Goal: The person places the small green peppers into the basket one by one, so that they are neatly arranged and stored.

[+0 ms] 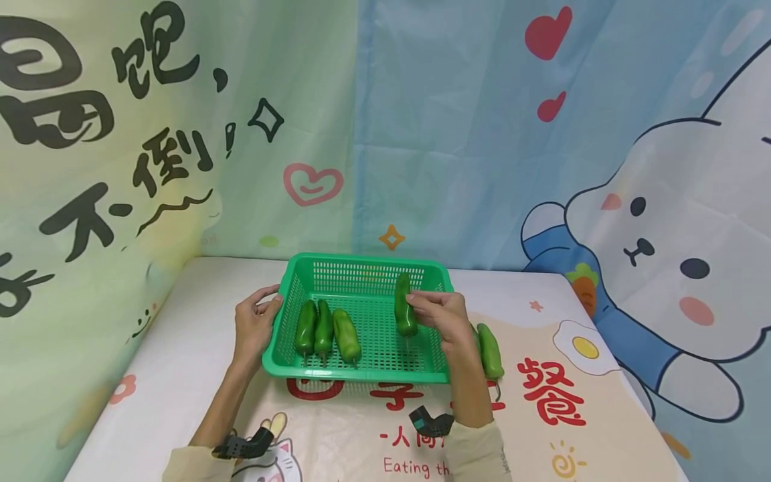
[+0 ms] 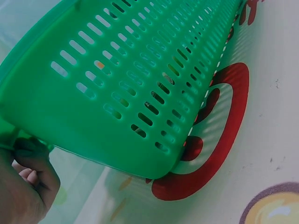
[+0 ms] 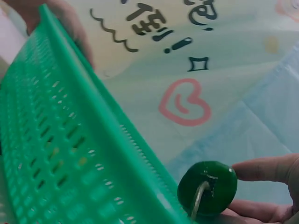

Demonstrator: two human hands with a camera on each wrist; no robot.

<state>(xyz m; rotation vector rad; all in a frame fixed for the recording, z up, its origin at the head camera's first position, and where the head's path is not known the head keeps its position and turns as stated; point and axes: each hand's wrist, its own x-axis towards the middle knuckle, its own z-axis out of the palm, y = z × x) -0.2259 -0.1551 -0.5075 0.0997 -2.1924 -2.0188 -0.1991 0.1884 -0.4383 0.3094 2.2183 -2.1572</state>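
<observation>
A green plastic basket (image 1: 373,376) stands on the table with three green peppers lying side by side in its left half; one is the lighter pepper (image 1: 346,335). My left hand (image 1: 255,321) grips the basket's left rim, its fingers curled at the edge in the left wrist view. Over the right part of the basket, my right hand (image 1: 442,314) pinches a dark green pepper (image 1: 405,308), held upright with its stem down. In the right wrist view this pepper (image 3: 208,186) shows its stem end between thumb and fingers, close to the basket's rim.
Right of the basket, a green pepper (image 1: 490,351) lies on the printed tablecloth (image 1: 602,415), with another partly hidden behind my right forearm. A printed curtain (image 1: 421,134) hangs along the table's back edge and both sides.
</observation>
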